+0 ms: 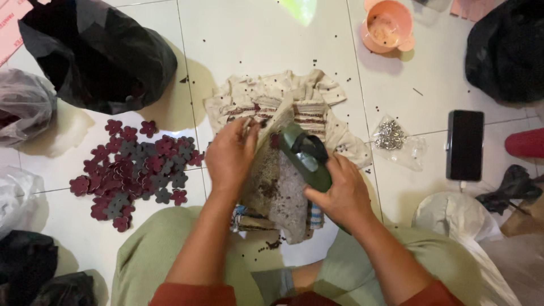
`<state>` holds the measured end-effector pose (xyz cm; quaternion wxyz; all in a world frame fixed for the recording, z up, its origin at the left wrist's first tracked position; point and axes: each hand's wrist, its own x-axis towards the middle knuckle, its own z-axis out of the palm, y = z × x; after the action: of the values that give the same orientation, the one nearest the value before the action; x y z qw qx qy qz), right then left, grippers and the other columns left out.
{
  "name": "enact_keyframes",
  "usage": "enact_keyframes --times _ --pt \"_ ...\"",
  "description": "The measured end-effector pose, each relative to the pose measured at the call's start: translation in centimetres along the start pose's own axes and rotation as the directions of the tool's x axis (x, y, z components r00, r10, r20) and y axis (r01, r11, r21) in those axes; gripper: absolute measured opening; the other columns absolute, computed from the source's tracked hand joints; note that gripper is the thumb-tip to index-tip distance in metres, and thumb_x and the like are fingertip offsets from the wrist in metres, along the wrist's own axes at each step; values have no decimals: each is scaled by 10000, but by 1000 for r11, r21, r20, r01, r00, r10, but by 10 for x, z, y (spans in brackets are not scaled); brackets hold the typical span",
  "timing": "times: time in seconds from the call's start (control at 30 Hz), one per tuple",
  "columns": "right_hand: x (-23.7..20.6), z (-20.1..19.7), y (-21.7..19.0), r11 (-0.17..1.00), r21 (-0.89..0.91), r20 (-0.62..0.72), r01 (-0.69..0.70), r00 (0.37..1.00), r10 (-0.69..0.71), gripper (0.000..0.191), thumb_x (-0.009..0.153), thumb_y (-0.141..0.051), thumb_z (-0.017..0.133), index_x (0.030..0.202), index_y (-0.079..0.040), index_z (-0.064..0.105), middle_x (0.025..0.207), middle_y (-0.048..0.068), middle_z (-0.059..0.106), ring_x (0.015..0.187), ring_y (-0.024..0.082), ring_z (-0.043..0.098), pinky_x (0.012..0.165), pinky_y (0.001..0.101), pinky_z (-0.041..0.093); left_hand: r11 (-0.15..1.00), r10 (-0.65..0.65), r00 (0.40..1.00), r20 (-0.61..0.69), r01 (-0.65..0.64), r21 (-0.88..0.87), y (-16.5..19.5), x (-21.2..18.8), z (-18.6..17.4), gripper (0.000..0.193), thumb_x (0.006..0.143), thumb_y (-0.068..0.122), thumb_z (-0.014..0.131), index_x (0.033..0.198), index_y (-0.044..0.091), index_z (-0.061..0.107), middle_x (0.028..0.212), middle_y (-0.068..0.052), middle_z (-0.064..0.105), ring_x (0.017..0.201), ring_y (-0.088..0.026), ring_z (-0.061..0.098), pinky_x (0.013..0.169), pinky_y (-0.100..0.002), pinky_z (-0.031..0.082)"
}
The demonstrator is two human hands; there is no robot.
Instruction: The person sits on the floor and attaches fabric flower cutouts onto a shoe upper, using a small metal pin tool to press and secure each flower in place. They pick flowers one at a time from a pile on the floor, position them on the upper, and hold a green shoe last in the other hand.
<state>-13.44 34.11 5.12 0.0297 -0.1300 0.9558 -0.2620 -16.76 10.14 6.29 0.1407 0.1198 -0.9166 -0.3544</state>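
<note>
Right hand [340, 190] clamped around dark green hand punch [306, 156], held over worn grey pad [280, 192] on cloth [272, 96]. Left hand [229, 153] pinching small piece at tool's nose; piece itself too hidden to identify.

Hazards, judged:
- Fingertips close to punch nose: pinch risk.
- Loose dark punched dots [272, 245] on tiles: scatter further.
- Flower cutouts [133, 170] beside left knee: easily disturbed.

We see a dark green hand punch tool [306, 154] tilted over a worn grey slab [279, 190] speckled with tiny dark punch-outs. The slab lies on a folded striped cloth [317, 99] on the white tiles, and a small pale piece [248, 123] is pinched at the slab's upper edge.
</note>
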Motion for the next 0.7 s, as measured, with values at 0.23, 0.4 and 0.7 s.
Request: enact_keyframes --times 0.23,0.4,0.7 --pt "7 -5 11 865 464 39 -192 980 197 580 751 -297 795 1230 -11 634 1017 150 737 910 265 731 843 380 562 984 56 913 404 -118 130 2 -30 -32 235 801 293 759 962 123 765 889 -114 740 822 -353 700 698 -460 533" --pt "14 -12 15 844 448 35 -294 949 312 599 762 -299 798 1270 -34 625 1036 131 749 914 224 729 829 368 571 962 -164 850 500 250 -110 -5 -39 -9 349 894 380 716 1105 102 725 965 -117 734 882 -270 699 792 -390 534" --pt "15 -11 12 760 519 124 -392 914 387 663 741 -300 793 1332 -65 603 1041 107 754 896 192 731 797 353 591 460 -86 940 331 332 -823 -41 -19 61 230 1087 81 517 1290 3 592 1149 -71 723 1032 -114 668 951 -281 537"
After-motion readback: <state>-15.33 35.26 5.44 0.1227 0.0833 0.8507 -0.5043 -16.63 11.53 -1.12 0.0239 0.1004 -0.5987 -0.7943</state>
